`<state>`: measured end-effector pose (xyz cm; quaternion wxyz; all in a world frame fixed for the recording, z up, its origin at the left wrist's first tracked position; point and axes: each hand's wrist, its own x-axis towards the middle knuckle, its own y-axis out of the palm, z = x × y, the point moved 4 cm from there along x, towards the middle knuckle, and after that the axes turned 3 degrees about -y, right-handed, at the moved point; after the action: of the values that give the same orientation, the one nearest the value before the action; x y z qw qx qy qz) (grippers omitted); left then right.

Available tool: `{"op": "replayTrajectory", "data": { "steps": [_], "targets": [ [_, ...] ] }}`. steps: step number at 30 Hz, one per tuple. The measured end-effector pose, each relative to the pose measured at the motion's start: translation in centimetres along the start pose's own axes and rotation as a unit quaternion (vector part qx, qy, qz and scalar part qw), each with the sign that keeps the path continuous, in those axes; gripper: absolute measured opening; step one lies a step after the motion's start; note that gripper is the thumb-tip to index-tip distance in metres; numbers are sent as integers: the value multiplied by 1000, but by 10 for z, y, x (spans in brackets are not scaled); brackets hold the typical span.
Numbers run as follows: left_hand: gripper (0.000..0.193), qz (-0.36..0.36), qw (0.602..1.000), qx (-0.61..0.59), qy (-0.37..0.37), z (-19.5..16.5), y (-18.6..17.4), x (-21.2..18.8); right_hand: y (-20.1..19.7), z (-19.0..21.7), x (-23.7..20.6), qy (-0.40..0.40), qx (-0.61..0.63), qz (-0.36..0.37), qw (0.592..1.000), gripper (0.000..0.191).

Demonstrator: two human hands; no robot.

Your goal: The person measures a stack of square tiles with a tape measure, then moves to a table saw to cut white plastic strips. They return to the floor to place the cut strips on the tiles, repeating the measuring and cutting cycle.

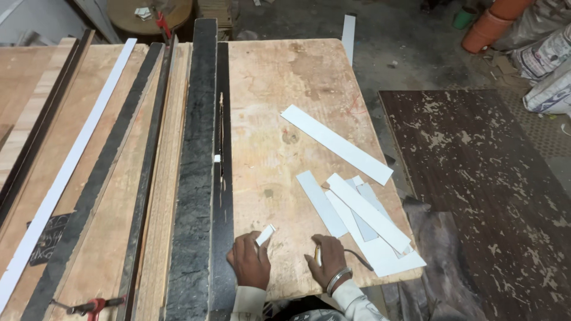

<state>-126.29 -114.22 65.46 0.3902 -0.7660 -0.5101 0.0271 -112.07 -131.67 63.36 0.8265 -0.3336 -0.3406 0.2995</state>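
Head view over a plywood saw table (279, 119), read from its near edge outward. The left hand (250, 261) rests on the near edge of the table, thumb and fingers pinched on a small white offcut (265, 234) that is tilted up off the surface, probably so that it can be turned or looked over. The right hand (328, 260), a metal bangle (339, 279) at its wrist, lies just right of the left hand, fingers curled around what seems to be a pencil; how firmly it grips cannot be told. The two hands are apart, with bare plywood between them.

Just beyond the right hand, at the table's near right corner, lies a loose fan of white laminate strips (363, 220), overlapping, the widest projecting past the right edge. One long white strip (336, 144) lies farther up the table, diagonal and apart from the fan.

Left of the left hand a dark straight fence board (199, 178) runs the table's length; the saw slot (221, 137) sits just beside it, parallel. Beyond the fence, long boards and a thin white strip (65, 172) lie stacked lengthwise, with a red clamp (89, 307) at their near end. Open plywood remains at the table's middle and far end. A scuffed dark panel (476, 190) stands off the table's right edge.
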Motion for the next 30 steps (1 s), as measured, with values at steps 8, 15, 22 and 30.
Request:
{"op": "replayTrajectory", "data": {
  "steps": [8, 15, 22, 30],
  "targets": [
    [20, 134, 989, 56, -6, -15, 50, -14, -3, -11, -8, 28, 37, 56, 997, 54],
    [21, 166, 984, 70, 6, -13, 75, -35, -14, -14, -14, -28, 61, -15, 998, 59],
    [30, 109, 991, 68, 49, -11, 94, -45, -6, -27, -9, 56, 70, 32, 995, 58],
    [36, 112, 990, 48, 74, -21, 83, -45, -4, -26, -4, 60, 76, 47, 994, 57]
  ]
}}
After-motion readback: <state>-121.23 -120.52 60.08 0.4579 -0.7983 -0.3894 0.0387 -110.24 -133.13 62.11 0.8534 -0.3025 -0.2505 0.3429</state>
